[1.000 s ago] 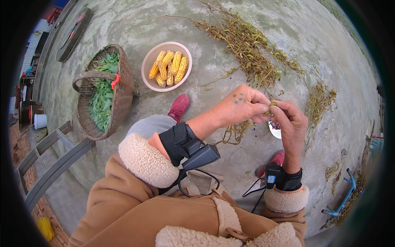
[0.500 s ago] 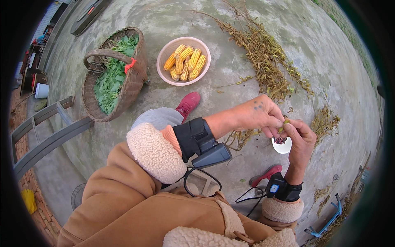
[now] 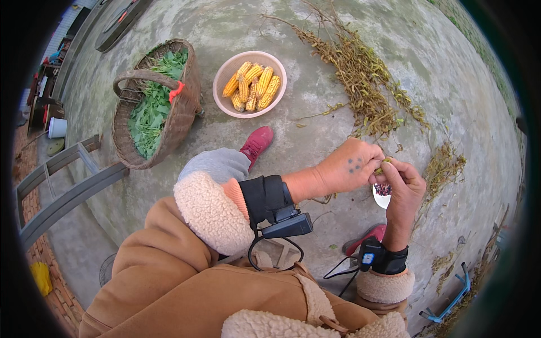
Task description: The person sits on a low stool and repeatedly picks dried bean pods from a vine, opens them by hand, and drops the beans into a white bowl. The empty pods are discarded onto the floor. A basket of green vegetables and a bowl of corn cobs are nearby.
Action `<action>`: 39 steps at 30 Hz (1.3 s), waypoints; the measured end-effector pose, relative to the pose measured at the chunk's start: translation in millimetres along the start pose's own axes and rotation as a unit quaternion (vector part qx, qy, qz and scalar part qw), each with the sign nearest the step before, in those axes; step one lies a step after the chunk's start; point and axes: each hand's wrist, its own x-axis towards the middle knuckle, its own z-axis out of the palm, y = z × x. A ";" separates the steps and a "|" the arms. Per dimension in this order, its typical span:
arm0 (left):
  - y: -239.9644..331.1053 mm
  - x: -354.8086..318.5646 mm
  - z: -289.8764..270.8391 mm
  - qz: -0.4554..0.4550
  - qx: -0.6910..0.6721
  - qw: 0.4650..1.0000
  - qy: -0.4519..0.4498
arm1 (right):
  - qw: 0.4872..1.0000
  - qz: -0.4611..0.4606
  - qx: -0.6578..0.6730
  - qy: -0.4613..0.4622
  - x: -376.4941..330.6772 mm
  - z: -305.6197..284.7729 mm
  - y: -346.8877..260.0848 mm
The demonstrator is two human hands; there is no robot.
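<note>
A small yellow-green bean pod (image 3: 385, 162) is pinched between the fingertips of my two hands. My left hand (image 3: 350, 164) comes in from the left, its fingers curled and closed on the pod's near side. My right hand (image 3: 407, 183) meets it from the right, thumb and fingers pressed on the same pod. Part of the pod is hidden by the fingers. Right below them on the ground is a white bowl (image 3: 382, 201), partly covered by my right hand. Dark red and purplish beans (image 3: 382, 190) lie in it.
Dry bean plants (image 3: 366, 79) lie ahead on the concrete, with a smaller bunch (image 3: 445, 169) at right. A pink basin (image 3: 217, 90) holds corn cobs (image 3: 264, 81). Left of it stands a wicker basket (image 3: 189, 121) of green leaves, near a metal ladder-like frame (image 3: 73, 188).
Both hands have shifted a little to the left and closed in on each other around the pod. My left wrist has turned, and less of the pod shows now.
</note>
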 end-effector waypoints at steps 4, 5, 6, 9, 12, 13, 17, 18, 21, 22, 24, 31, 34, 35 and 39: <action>-2.6 0.8 -1.6 0.108 0.161 0.980 0.052 | 0.999 -0.018 0.046 -0.012 0.5 7.3 5.0; -2.5 1.3 -1.2 0.111 0.165 0.979 0.053 | 0.998 -0.018 0.051 -0.015 1.5 7.4 5.9; -2.2 1.4 -1.6 0.114 0.171 0.977 0.053 | 0.998 -0.018 0.059 -0.014 2.2 6.3 6.2; 0.6 1.4 -0.8 0.024 0.107 0.993 0.034 | 0.991 -0.032 0.117 -0.048 2.5 5.8 7.9; 2.7 2.6 -0.4 -0.047 0.039 0.998 0.019 | 0.998 -0.016 0.061 -0.024 3.5 6.4 8.8; 2.7 3.0 0.4 -0.060 0.022 0.998 0.018 | 0.999 -0.019 0.031 -0.009 4.1 7.0 9.0; 0.4 5.8 2.0 -0.082 -0.124 0.989 0.026 | 0.999 -0.019 0.028 0.002 3.8 3.9 7.2; -0.1 5.9 2.4 -0.089 -0.142 0.986 0.023 | 0.999 -0.021 0.030 0.006 3.5 3.3 6.6; -0.5 6.3 2.9 -0.096 -0.180 0.979 0.014 | 0.998 -0.044 0.045 0.009 3.9 3.6 5.6; -0.5 6.6 2.9 -0.097 -0.188 0.977 0.012 | 0.997 -0.055 0.052 0.010 4.1 4.0 5.3; -0.5 6.4 3.7 -0.101 -0.193 0.976 0.006 | 0.997 -0.069 0.040 0.017 3.0 4.6 5.0; -4.4 6.9 4.1 -0.111 -0.239 0.964 0.019 | 0.995 -0.089 -0.041 0.008 1.6 -1.3 4.0; -6.0 6.7 5.1 -0.116 -0.294 0.948 0.043 | 0.990 -0.119 -0.066 0.026 3.0 -2.6 4.2; -6.5 7.1 5.4 -0.109 -0.291 0.950 0.041 | 0.987 -0.137 -0.076 0.030 3.2 -2.5 3.9; -7.3 8.1 6.6 -0.069 -0.246 0.966 0.049 | 0.978 -0.155 -0.132 0.044 2.6 -4.0 -0.1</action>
